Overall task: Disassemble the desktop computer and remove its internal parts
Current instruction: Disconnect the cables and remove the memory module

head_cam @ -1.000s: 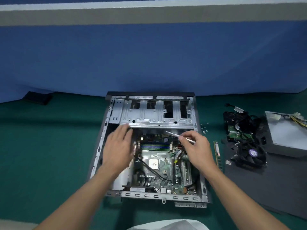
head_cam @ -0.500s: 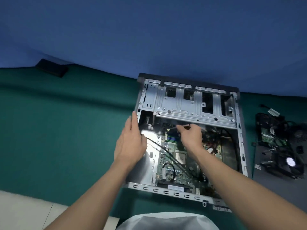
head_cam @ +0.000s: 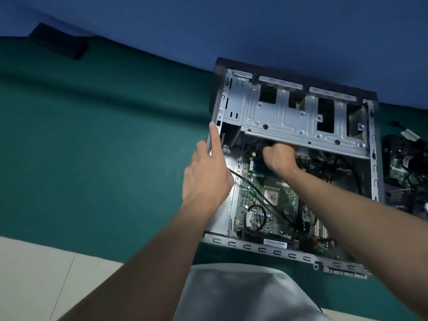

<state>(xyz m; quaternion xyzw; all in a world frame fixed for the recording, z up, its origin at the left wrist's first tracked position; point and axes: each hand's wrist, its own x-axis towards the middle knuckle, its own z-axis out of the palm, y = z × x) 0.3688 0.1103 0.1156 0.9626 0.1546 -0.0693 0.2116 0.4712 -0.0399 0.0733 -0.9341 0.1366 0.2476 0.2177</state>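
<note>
Head view, left hand [head_cam: 206, 179] straight-fingered on computer case [head_cam: 254, 247] wall, right hand [head_cam: 279, 157] curled, grip's contents unclear.

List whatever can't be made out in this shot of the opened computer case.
Head view only:
- Fingers of the right hand and anything they hold: hidden under the drive cage.
- Right side of the motherboard: covered by the right forearm.
- Removed parts: cut off by the right edge, blurred.
- Black object at far left: too dim and blurred to identify.

Silver-grey computer case [head_cam: 280, 117], green motherboard [head_cam: 273, 205] with black cables [head_cam: 254, 188], teal tablecloth [head_cam: 104, 135], blue backdrop [head_cam: 208, 24]
</note>
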